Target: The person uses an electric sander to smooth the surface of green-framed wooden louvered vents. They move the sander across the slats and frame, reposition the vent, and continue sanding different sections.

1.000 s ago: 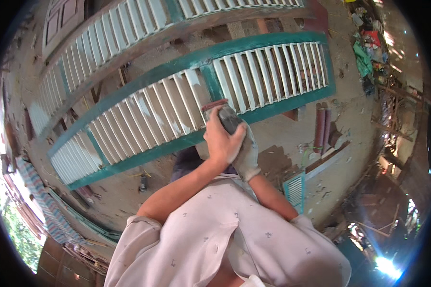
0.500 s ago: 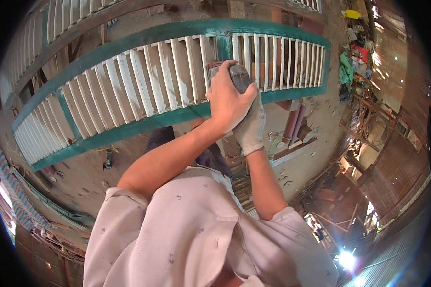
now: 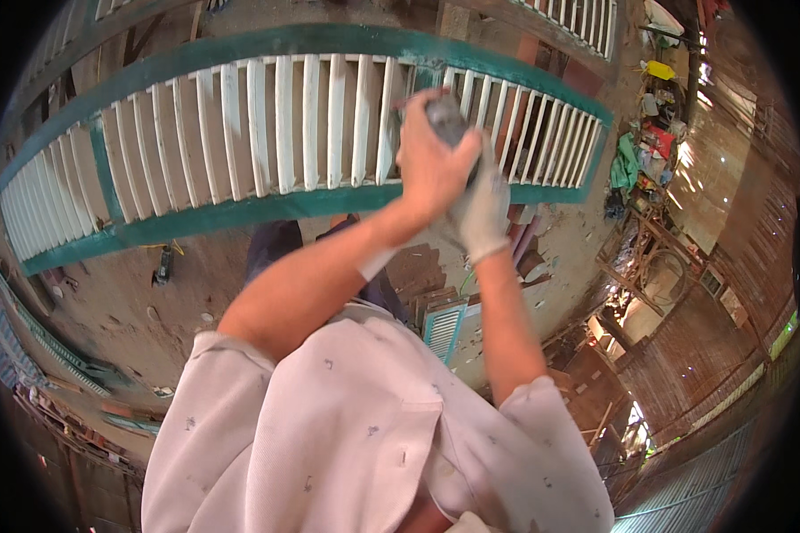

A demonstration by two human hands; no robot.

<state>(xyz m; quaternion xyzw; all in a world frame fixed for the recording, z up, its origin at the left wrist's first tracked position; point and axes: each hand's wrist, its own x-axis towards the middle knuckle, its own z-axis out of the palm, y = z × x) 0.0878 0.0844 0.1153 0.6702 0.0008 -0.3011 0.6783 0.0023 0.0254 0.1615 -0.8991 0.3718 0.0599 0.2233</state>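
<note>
A long louvred shutter with a green frame (image 3: 329, 206) and white slats (image 3: 284, 124) spans the view in front of me. Both hands are on a dark grey hand tool that looks like a sander (image 3: 449, 120), with a reddish edge at its far end. It sits over the slats beside the green crosspiece. My left hand (image 3: 428, 164), bare, wraps the tool's left side with the thumb across it. My right hand (image 3: 482, 213), in a pale work glove, grips its near end from the right; those fingers are blurred and partly hidden. The tool's underside is out of sight.
Another slatted shutter (image 3: 587, 22) lies beyond this one. On the floor at left is a dark tool with a yellow cord (image 3: 163, 265). A small blue-green louvred piece (image 3: 444, 330) lies near my body. Clutter with a green cloth (image 3: 625, 164) lines the right side.
The view has shifted, and the shutter appears tilted differently. Both hands still hold the sander, close to the same crosspiece; my right hand and the tool are blurred now.
</note>
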